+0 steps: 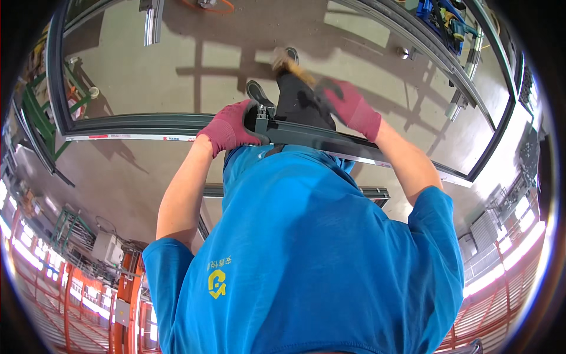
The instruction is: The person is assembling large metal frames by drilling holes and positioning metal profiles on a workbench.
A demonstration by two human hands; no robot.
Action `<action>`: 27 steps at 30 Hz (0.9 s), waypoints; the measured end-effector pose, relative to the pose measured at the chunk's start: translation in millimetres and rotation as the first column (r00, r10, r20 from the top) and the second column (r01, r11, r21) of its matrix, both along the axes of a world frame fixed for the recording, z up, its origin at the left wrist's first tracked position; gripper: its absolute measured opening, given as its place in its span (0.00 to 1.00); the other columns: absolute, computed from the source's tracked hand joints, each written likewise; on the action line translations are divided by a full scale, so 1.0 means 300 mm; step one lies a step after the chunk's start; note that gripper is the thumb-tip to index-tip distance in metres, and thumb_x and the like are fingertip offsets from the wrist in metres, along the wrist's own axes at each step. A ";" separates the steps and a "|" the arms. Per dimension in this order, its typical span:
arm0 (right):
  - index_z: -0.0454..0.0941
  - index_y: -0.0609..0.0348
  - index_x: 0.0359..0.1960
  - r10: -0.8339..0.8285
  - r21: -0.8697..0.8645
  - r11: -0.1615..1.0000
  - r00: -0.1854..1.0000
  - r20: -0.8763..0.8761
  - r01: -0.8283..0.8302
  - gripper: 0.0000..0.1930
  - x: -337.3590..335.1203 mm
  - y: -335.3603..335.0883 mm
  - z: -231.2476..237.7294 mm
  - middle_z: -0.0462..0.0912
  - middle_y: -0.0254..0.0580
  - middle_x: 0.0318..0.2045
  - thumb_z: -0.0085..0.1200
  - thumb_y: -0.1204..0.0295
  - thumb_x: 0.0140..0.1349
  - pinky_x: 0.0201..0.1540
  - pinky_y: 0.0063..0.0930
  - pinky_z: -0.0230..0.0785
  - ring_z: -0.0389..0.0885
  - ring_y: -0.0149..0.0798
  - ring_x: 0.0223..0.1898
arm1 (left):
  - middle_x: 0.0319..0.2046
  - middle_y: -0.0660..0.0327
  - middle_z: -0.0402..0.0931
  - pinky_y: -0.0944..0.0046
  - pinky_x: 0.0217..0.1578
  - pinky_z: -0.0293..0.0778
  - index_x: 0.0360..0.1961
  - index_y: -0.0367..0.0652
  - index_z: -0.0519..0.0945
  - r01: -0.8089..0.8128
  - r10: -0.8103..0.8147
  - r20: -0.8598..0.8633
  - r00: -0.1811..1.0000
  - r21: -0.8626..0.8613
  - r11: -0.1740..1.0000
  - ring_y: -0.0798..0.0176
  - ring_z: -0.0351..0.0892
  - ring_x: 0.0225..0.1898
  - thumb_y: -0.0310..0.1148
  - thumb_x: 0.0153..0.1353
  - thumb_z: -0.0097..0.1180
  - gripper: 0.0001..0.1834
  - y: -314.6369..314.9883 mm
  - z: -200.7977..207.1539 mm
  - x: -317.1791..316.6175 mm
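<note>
Near the middle of the frame, we see our left hand (229,128), in a dark red glove, wrapped around the near end of a dark metal frame bar (330,141). That bar's long axis runs from the left hand toward the right of the picture, sloping slightly down, and it lies across the front of our blue shirt (306,248). Our right hand (352,106), gloved the same, is closed on the handle of a mallet (289,64), whose blurred head sits up and to the left of that hand, above the bar's left end. So the struck end lies between the two hands, closer to the left one, which is holding it. Beyond, a large grey window frame (135,125) lies flat on the concrete floor (177,65), and our dark shoes (258,91) show just above the bar.
</note>
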State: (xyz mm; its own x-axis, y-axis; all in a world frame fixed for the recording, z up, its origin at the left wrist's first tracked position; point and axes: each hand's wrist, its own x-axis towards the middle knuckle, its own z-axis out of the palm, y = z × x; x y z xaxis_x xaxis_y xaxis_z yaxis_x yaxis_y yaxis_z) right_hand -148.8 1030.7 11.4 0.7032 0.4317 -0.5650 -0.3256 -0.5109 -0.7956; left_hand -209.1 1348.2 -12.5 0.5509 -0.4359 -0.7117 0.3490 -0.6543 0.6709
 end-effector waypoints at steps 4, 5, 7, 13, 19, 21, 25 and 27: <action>0.77 0.60 0.59 0.391 -0.139 0.906 0.917 -0.082 -0.399 0.22 -0.107 -0.043 -0.088 0.87 0.59 0.42 0.51 0.56 0.74 0.47 0.45 0.75 0.86 0.58 0.44 | 0.54 0.44 0.82 0.50 0.61 0.75 0.60 0.41 0.77 -0.022 0.021 -0.044 0.999 -0.024 0.999 0.41 0.80 0.59 0.46 0.38 0.80 0.46 0.005 -0.003 0.004; 0.77 0.59 0.58 0.418 -0.072 0.908 0.903 0.102 -0.413 0.21 -0.227 -0.070 -0.120 0.85 0.64 0.42 0.51 0.57 0.73 0.49 0.47 0.74 0.85 0.59 0.47 | 0.54 0.43 0.82 0.50 0.61 0.75 0.61 0.41 0.77 -0.029 0.026 -0.055 0.998 -0.055 0.998 0.41 0.80 0.59 0.46 0.38 0.80 0.47 0.002 -0.016 0.002; 0.78 0.60 0.53 0.389 -0.042 0.920 0.921 -0.027 -0.390 0.17 -0.144 -0.052 -0.047 0.82 0.62 0.40 0.49 0.60 0.74 0.50 0.47 0.73 0.82 0.61 0.45 | 0.53 0.44 0.82 0.51 0.60 0.76 0.60 0.40 0.77 -0.027 0.027 -0.014 1.000 -0.023 0.999 0.42 0.81 0.58 0.44 0.38 0.81 0.46 0.009 -0.025 -0.023; 0.81 0.61 0.50 0.580 -0.313 0.815 0.690 0.433 -0.488 0.19 -0.122 -0.082 -0.109 0.80 0.59 0.39 0.55 0.68 0.57 0.49 0.46 0.74 0.76 0.65 0.37 | 0.52 0.43 0.82 0.52 0.60 0.76 0.59 0.38 0.77 0.035 -0.036 0.014 0.999 0.014 0.999 0.41 0.81 0.57 0.42 0.38 0.80 0.45 -0.005 0.008 0.024; 0.79 0.64 0.54 0.250 -0.058 0.965 0.962 -0.114 -0.258 0.17 -0.037 -0.025 -0.053 0.85 0.62 0.46 0.50 0.64 0.74 0.55 0.47 0.73 0.82 0.63 0.52 | 0.52 0.44 0.83 0.52 0.60 0.76 0.62 0.39 0.76 0.010 -0.010 0.022 1.000 -0.037 0.999 0.41 0.81 0.59 0.42 0.37 0.81 0.48 0.007 -0.022 -0.004; 0.80 0.63 0.55 0.127 -0.096 0.986 0.983 -0.132 -0.140 0.17 0.010 0.029 0.044 0.85 0.62 0.46 0.50 0.64 0.74 0.56 0.46 0.73 0.82 0.62 0.53 | 0.52 0.44 0.83 0.52 0.60 0.76 0.62 0.39 0.76 -0.010 0.010 -0.002 1.000 -0.009 1.000 0.42 0.81 0.59 0.43 0.38 0.81 0.48 0.008 -0.006 -0.050; 0.79 0.62 0.58 0.180 -0.146 0.971 0.981 -0.068 -0.188 0.20 -0.013 0.024 -0.142 0.84 0.63 0.47 0.48 0.60 0.76 0.56 0.48 0.73 0.82 0.63 0.54 | 0.52 0.44 0.82 0.51 0.61 0.75 0.61 0.40 0.76 0.034 -0.034 -0.001 0.999 0.046 0.998 0.41 0.80 0.58 0.45 0.38 0.81 0.47 -0.009 -0.002 0.000; 0.79 0.59 0.56 0.391 -0.097 0.918 0.919 0.056 -0.385 0.20 -0.099 0.016 -0.206 0.84 0.63 0.41 0.49 0.57 0.75 0.46 0.52 0.75 0.83 0.65 0.41 | 0.53 0.44 0.82 0.51 0.61 0.75 0.61 0.39 0.76 0.028 -0.027 -0.011 1.000 0.030 0.999 0.41 0.80 0.58 0.46 0.39 0.81 0.47 -0.020 0.029 0.016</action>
